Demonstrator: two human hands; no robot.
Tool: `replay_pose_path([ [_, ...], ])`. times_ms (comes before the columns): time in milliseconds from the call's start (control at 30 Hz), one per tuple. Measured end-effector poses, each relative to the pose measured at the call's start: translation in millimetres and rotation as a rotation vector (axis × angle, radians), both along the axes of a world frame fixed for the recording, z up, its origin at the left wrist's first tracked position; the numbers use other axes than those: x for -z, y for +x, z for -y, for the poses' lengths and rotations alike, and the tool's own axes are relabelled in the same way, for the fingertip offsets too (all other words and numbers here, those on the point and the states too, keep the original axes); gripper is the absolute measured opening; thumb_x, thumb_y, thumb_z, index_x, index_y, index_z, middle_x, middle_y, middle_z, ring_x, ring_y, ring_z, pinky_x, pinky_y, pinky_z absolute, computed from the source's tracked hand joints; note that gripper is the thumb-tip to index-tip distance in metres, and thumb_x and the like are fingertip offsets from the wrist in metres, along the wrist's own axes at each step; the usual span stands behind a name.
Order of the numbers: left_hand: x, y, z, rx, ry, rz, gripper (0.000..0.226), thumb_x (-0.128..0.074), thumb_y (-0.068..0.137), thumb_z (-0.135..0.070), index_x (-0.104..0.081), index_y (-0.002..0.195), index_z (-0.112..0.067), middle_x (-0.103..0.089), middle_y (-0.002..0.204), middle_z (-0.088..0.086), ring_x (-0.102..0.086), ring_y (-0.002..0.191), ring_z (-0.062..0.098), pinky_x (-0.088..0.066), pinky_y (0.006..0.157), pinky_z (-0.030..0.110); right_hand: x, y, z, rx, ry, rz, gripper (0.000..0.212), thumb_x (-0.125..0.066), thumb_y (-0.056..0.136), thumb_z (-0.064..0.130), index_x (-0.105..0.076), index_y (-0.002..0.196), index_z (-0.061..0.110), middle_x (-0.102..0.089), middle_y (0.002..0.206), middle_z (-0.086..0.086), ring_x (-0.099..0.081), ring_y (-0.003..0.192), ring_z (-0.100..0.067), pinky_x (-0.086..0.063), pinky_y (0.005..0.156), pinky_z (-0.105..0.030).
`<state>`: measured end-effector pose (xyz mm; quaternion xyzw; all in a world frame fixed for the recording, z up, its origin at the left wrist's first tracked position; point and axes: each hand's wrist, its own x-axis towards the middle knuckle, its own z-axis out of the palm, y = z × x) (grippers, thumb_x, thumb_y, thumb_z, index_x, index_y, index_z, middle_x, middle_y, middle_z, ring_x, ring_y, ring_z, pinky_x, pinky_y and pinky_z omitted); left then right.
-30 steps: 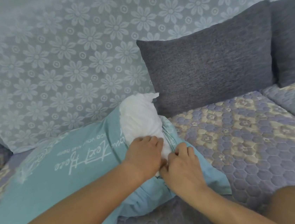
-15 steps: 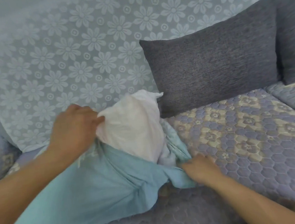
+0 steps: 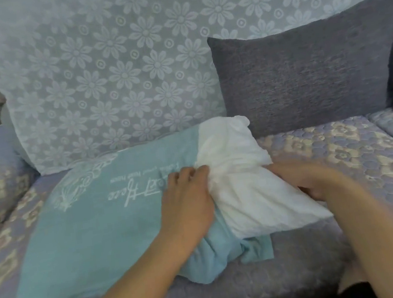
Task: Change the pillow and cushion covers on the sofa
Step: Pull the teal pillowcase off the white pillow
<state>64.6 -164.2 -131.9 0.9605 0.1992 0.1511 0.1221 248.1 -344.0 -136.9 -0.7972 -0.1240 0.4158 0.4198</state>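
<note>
While left hand [image 3: 187, 206] is pinching teal cover [image 3: 94, 209] at its mouth, right hand [image 3: 311, 179], blurred, is gripping white pillow [image 3: 250, 182]: soft, light, compressible; prob. best grabbed by a bunched corner.

Your left hand [image 3: 187, 206] grips the teal cover [image 3: 89, 224] at its open end. Your blurred right hand [image 3: 309, 180] holds the white pillow [image 3: 242, 175] sticking out, on the quilted sofa [image 3: 338, 152].

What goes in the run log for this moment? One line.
step: removing cover | left hand: grip on teal cover | right hand: on white pillow insert, blurred | insert: partly out
</note>
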Motion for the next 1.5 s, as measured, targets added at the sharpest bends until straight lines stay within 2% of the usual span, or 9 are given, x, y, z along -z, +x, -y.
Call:
replay_pose_path([
  [167,25,-8,17,-0.423,-0.225,-0.096,0.055,-0.05,0.092,-0.055,-0.048,0.14,-0.03,-0.044,0.143,0.005,-0.036,0.133,0.033,-0.031,0.114,0.048,15,-8,-8,-0.013,-0.339,0.611,0.034,-0.041,0.102,0.028,-0.05,0.132,0.014,-0.056,0.134,-0.012,-0.053,0.116,-0.032,-0.043,0.089,-0.038],
  [433,52,-21,50,-0.421,0.064,0.105,0.071,-0.067,0.071,-0.012,-0.051,0.141,-0.02,-0.051,0.141,0.014,-0.041,0.135,0.04,-0.025,0.117,0.061,35,-56,-25,0.233,-0.059,0.216,0.1,-0.055,0.084,0.073,-0.015,0.158,0.017,-0.032,0.159,-0.005,-0.036,0.142,-0.029,-0.033,0.11,-0.039],
  [600,61,-50,52,-0.406,0.146,-0.002,0.094,-0.076,0.064,-0.017,-0.043,0.151,-0.027,-0.038,0.151,0.019,-0.032,0.142,0.044,-0.024,0.115,0.064,13,-53,-28,0.477,0.29,0.204,0.02,-0.07,0.091,0.039,-0.064,0.085,0.021,-0.067,0.094,0.004,-0.061,0.077,-0.012,-0.041,0.058,-0.022],
  [767,22,-124,-46,-0.628,0.279,-0.034,0.097,-0.083,0.067,-0.012,-0.041,0.152,-0.024,-0.032,0.152,0.028,-0.03,0.137,0.054,-0.027,0.111,0.066,-42,-16,12,0.678,0.481,0.518,0.02,-0.066,0.095,0.029,-0.063,0.08,0.016,-0.06,0.076,0.007,-0.054,0.066,-0.01,-0.041,0.05,-0.024],
  [933,-5,-109,-84,-0.52,-0.064,-0.332,0.103,-0.073,0.08,-0.048,-0.01,0.16,-0.036,-0.013,0.163,0.018,-0.02,0.148,0.04,-0.022,0.12,0.053,14,19,35,0.11,-0.339,0.629,0.039,-0.062,0.097,0.025,-0.06,0.128,0.001,-0.063,0.124,-0.019,-0.058,0.114,-0.038,-0.038,0.079,-0.033],
  [1133,-28,16,-40,-0.089,-0.193,0.083,0.067,-0.061,0.09,-0.026,-0.039,0.153,-0.024,-0.047,0.146,0.005,-0.043,0.134,0.025,-0.035,0.112,0.037,41,2,35,-0.149,-0.669,0.716,0.032,-0.052,0.09,0.015,-0.057,0.116,-0.002,-0.056,0.125,-0.025,-0.059,0.107,-0.038,-0.052,0.088,-0.04],
  [1233,-15,73,-44,-0.083,0.097,-0.026,0.047,-0.055,0.095,-0.026,-0.049,0.141,-0.02,-0.056,0.128,0.01,-0.055,0.116,0.033,-0.045,0.092,0.044,29,-5,36,0.007,-0.495,0.854,0.031,-0.049,0.086,0.0,-0.056,0.115,0.002,-0.056,0.121,-0.021,-0.052,0.111,-0.039,-0.044,0.09,-0.04],
  [1367,14,76,-51,-0.215,-0.005,-0.103,0.015,-0.046,0.097,-0.012,-0.055,0.11,-0.011,-0.065,0.106,0.016,-0.063,0.1,0.039,-0.04,0.074,0.039,-1,-27,12,0.312,0.06,1.164,0.042,-0.054,0.083,-0.01,-0.066,0.119,0.007,-0.058,0.126,-0.01,-0.047,0.121,-0.029,-0.031,0.098,-0.024],
  [1500,41,26,-21,-0.323,-0.097,0.031,0.013,-0.042,0.101,-0.011,-0.053,0.107,-0.012,-0.069,0.099,0.014,-0.065,0.094,0.038,-0.04,0.073,0.041,-20,-3,-52,0.018,0.115,1.232,0.031,-0.057,0.096,0.014,-0.064,0.126,0.01,-0.06,0.132,-0.009,-0.046,0.127,-0.027,-0.023,0.105,-0.022],
])
